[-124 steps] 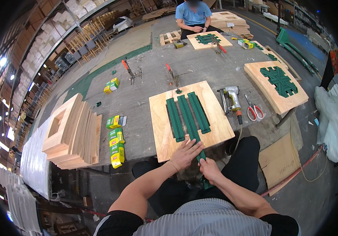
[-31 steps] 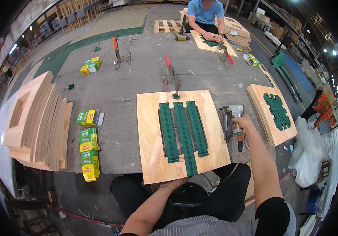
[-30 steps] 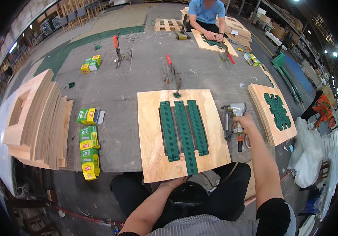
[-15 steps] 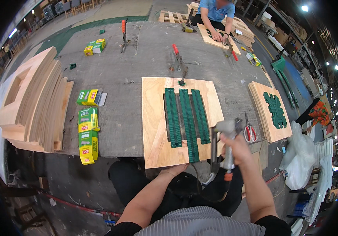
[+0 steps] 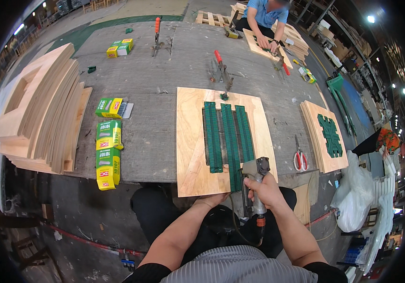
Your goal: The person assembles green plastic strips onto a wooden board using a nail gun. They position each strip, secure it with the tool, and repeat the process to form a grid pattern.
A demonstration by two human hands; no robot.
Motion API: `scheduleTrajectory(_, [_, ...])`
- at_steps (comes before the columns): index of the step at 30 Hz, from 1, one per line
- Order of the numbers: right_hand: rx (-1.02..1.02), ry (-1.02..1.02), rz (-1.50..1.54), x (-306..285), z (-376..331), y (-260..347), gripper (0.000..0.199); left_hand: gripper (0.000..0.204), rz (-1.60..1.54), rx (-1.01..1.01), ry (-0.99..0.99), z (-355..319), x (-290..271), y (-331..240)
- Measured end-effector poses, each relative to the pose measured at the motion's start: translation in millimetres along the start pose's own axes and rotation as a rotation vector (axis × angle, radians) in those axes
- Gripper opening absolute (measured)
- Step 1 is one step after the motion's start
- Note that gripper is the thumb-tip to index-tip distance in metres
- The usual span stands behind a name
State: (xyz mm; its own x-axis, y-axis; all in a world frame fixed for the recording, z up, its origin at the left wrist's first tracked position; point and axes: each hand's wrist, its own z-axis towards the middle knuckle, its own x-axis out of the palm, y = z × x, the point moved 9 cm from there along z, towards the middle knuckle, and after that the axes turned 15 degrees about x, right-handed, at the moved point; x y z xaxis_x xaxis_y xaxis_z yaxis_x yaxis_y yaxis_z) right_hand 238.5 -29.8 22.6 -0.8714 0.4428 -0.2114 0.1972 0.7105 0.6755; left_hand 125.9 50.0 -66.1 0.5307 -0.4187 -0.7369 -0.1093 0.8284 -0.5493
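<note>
My right hand point(image 5: 266, 191) is wrapped round a pneumatic staple gun point(image 5: 257, 177), its nose over the near edge of a pale wooden board point(image 5: 192, 165). Three green webbing straps run lengthwise across the opening in that board. The middle strap point(image 5: 233, 155) is the longest and reaches the near edge beside the gun. My left hand point(image 5: 213, 199) is at the underside of the same edge, close to the strap's end; its fingers are hidden below the board. A toggle clamp point(image 5: 220, 70) with a red handle stands at the board's far edge, next to a small green strap end.
Stacked wooden frames point(image 5: 46, 113) stand at the left beside green and yellow staple boxes point(image 5: 109, 134). Red-handled scissors point(image 5: 300, 160) lie to the right, near a panel with woven green webbing point(image 5: 330, 134). Across the table a co-worker point(image 5: 263, 19) handles another board. An air hose point(image 5: 240, 231) hangs below the gun.
My right hand has brought the staple gun left and nearer to me, to the middle strap at the board's near edge. My left hand stays under that edge. The view has shifted slightly.
</note>
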Motion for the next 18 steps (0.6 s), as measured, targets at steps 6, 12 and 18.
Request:
scheduleTrajectory(6, [-0.02, 0.0, -0.037, 3.4, 0.7, 0.4, 0.026, 0.038, 0.018, 0.006, -0.03, -3.4, 3.7, 3.9])
scheduleTrajectory(12, [-0.021, -0.014, -0.086, 9.0, 2.0, -2.5, 0.023, 0.038, -0.018, -0.079, 0.01, -8.6, 17.9, 14.3])
scheduleTrajectory(18, [0.0, -0.043, -0.076, 9.2, 2.8, -8.6, 0.024, 0.039, -0.003, -0.05, -0.009, -6.0, 15.5, 11.2])
